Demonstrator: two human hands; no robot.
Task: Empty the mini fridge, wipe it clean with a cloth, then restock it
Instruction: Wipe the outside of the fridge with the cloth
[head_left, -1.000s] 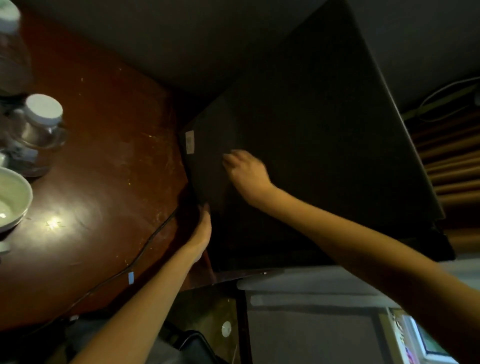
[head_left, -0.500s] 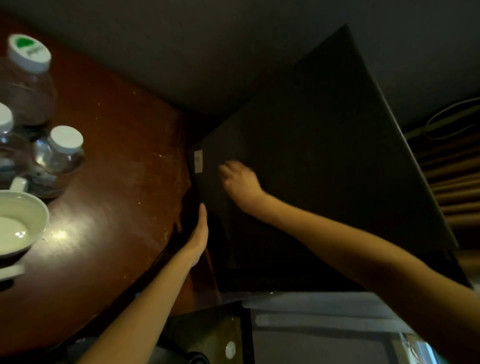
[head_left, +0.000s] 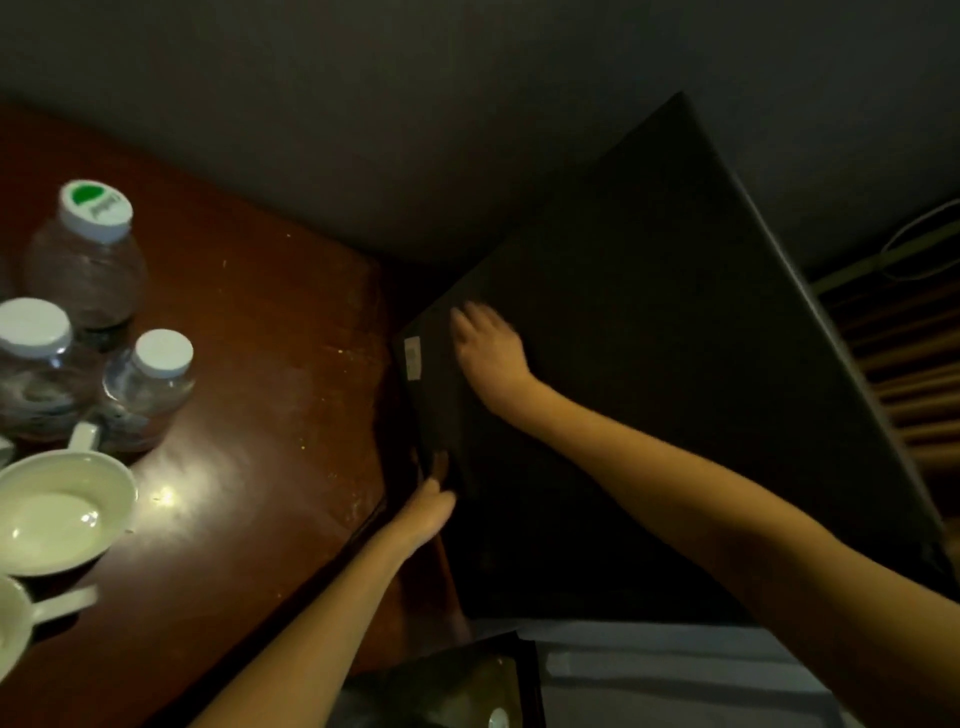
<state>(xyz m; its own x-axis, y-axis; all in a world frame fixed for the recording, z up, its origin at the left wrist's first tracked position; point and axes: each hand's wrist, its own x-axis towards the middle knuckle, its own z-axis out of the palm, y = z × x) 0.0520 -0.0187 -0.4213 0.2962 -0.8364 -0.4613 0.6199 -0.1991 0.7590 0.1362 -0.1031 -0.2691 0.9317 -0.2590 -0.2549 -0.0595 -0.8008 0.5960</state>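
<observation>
The black mini fridge fills the right half of the head view, seen from above, with a small white sticker near its left corner. My right hand lies flat on the fridge's top, fingers spread and slightly blurred, holding nothing. My left hand presses against the fridge's left side, its fingertips reaching into the dark gap beside the table. Three clear water bottles with white caps stand on the table at the left. No cloth is in view.
The red-brown wooden table touches the fridge's left side. A white bowl and a white handled cup sit at its left edge. A pale grey surface lies below the fridge. Brown slats and a white cable are at the right.
The view has tilted, so the fridge and table sit lower in frame and a third bottle shows. My right hand slid slightly over the top; my left hand stays at the side.
</observation>
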